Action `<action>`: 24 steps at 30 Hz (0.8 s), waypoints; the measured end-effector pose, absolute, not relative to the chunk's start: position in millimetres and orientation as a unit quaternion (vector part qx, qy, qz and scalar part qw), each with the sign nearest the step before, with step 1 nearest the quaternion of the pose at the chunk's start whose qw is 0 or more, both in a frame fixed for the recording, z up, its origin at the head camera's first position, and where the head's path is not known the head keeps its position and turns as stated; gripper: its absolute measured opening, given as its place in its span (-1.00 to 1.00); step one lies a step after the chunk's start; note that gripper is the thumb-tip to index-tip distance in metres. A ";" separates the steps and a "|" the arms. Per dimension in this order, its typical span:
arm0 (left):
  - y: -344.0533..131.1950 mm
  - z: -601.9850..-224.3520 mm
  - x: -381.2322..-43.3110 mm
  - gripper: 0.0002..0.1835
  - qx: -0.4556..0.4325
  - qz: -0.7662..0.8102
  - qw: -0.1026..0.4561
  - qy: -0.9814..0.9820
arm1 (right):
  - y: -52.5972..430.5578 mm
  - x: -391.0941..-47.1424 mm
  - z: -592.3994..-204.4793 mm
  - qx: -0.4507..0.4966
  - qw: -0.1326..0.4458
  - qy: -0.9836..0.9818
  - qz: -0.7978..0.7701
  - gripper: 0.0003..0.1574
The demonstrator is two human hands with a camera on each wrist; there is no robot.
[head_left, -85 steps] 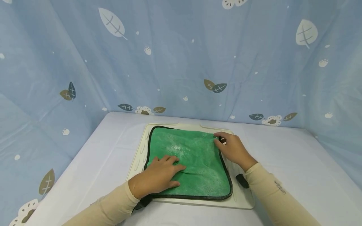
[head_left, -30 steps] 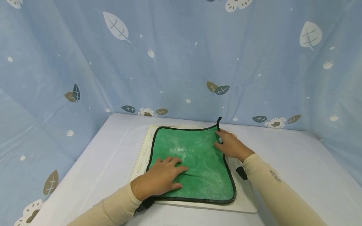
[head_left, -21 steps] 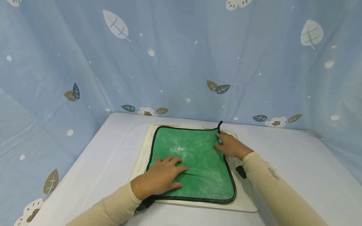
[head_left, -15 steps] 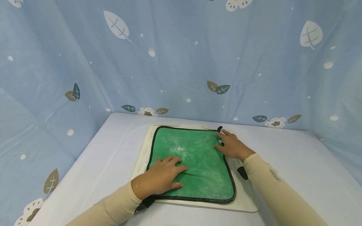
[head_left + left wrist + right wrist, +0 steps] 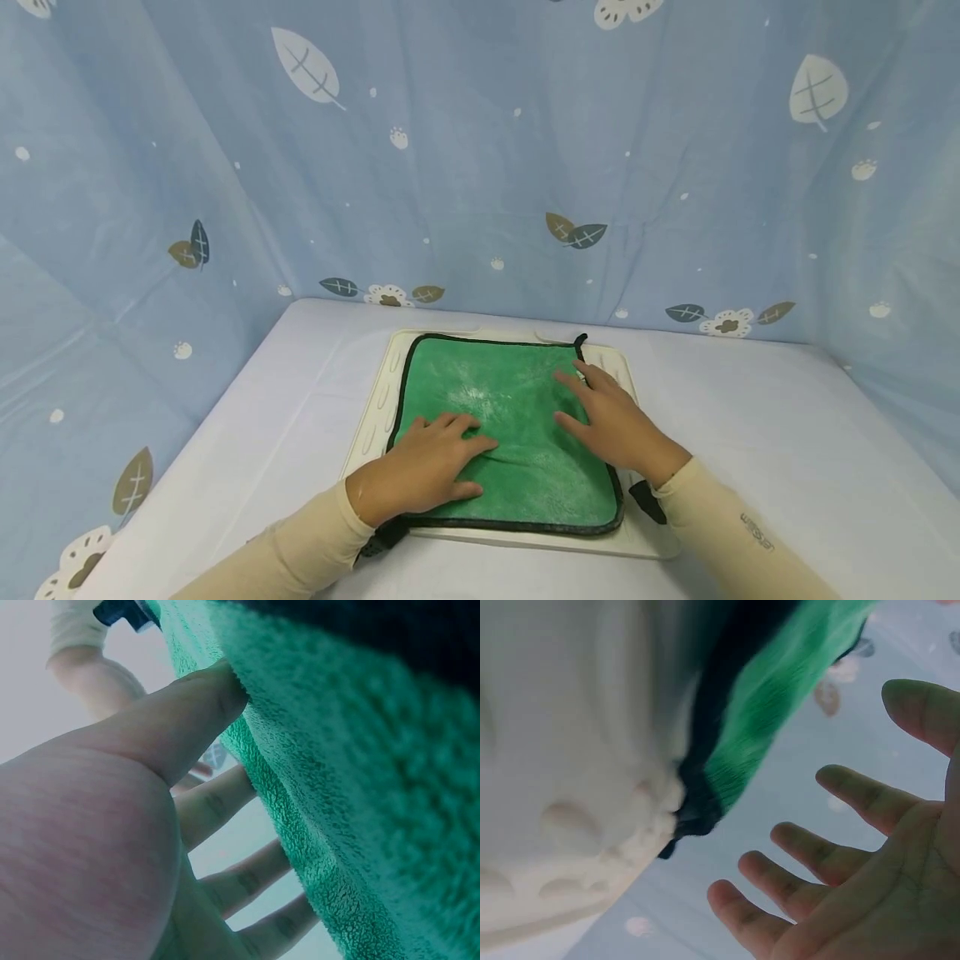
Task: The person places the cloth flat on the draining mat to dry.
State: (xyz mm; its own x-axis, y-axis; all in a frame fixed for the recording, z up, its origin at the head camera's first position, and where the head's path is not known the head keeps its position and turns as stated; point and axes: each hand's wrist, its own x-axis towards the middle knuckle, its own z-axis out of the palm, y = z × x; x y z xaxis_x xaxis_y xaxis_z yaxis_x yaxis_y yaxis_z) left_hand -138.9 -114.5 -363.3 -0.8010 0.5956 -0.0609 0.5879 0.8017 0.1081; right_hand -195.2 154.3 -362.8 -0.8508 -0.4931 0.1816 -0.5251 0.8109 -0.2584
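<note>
A green towel [image 5: 517, 417] with black edging lies spread over a cream washboard [image 5: 648, 537] with oval ridges. Whitish powder or suds [image 5: 472, 396] mark its middle. My left hand [image 5: 420, 467] rests on the towel's near left part, fingers spread; the left wrist view shows its fingertips against the plush cloth. Over the towel's right side my right hand [image 5: 618, 425] is held with fingers apart and nothing in them. In the right wrist view, that hand [image 5: 870, 862] is clear of the towel's edge. A black loop [image 5: 581, 340] sticks up at the far right corner.
The washboard lies on a table [image 5: 765, 433] covered in white cloth. A blue curtain [image 5: 480, 167] printed with leaves and flowers hangs behind and at both sides. Black wrist devices [image 5: 647, 502] show beneath both sleeves.
My right hand has let go of the towel's far right corner and drawn back toward me, fingers opening. The corner, raised a second ago, has come down. My left hand has stayed put.
</note>
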 end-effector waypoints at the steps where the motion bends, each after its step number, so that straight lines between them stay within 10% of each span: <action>1: -114.5 -363.5 -139.0 -0.39 0.312 0.042 0.046 0.948 | 153.2 -190.5 -362.7 0.274 0.060 -0.949 0.147 -0.24; 24: -114.2 -358.1 -135.1 -0.39 0.315 0.033 0.051 0.947 | 142.9 -131.2 -357.3 0.376 -0.079 -0.919 0.088 -0.31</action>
